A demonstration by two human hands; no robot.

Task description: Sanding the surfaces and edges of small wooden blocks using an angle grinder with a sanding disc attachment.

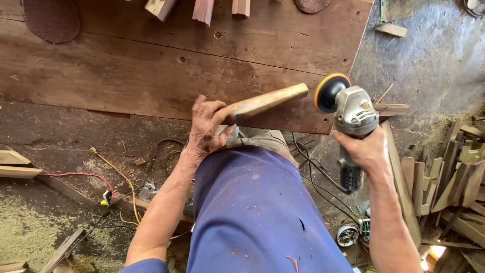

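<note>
Left hand clamped on near end of wooden piece, long axis running right-far over tabletop edge; right hand grips angle grinder, disc just beside free tip.

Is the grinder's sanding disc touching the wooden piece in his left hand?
Apart. The head view shows workbench visible between the sanding disc and the wooden piece.

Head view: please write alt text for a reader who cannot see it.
Seen from above, the left hand holds a wooden piece over a workbench while the right hand holds an angle grinder, its disc beside the wood's end. Offcuts and cables litter the floor.
</note>
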